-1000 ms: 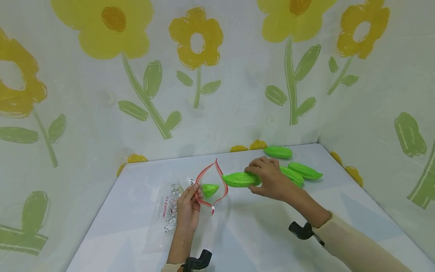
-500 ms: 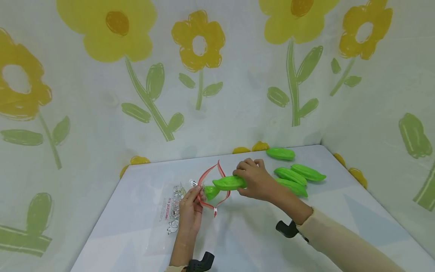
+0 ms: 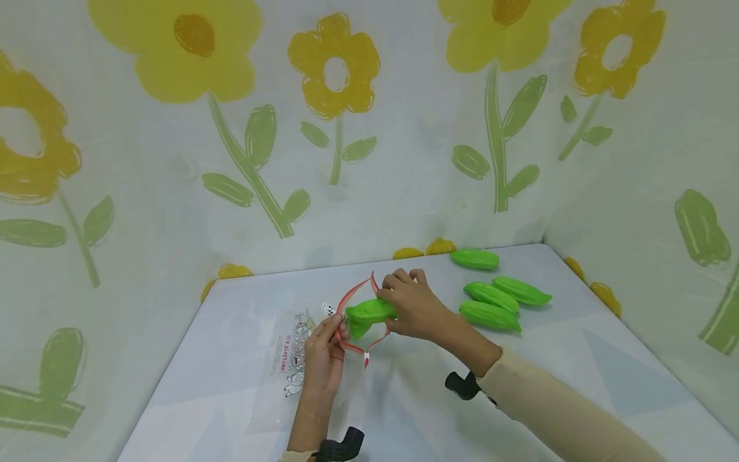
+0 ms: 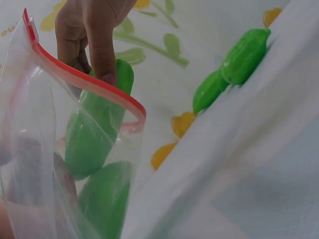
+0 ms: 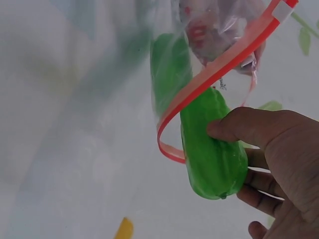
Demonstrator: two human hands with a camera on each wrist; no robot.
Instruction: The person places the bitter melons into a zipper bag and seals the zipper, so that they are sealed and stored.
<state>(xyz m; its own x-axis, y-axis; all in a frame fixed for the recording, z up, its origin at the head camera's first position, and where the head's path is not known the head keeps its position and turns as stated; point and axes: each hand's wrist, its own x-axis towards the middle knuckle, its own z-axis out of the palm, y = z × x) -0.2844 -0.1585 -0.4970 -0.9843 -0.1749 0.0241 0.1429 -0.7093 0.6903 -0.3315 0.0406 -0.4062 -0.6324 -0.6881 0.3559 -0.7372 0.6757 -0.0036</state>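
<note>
My left hand grips the rim of a clear zip bag with a red zipper strip, and the bag's mouth gapes toward the right. One green toy bitter melon lies inside the bag. Through the mouth, my right hand holds a second green ridged toy bitter melon by its rear end. Its front half is inside the bag and appears to touch the first one in the left wrist view. Thumb and fingers are on opposite sides of it in the right wrist view.
Several more green toy bitter melons lie on the white table at the back right. Printed drawings and red lettering mark the bag's flat part on the left. A flower-patterned cloth wall rises behind the table's far edge.
My right hand has moved left, carrying the toy bitter melon from outside the bag's mouth into it. My left hand has stayed nearly still on the bag's rim.
</note>
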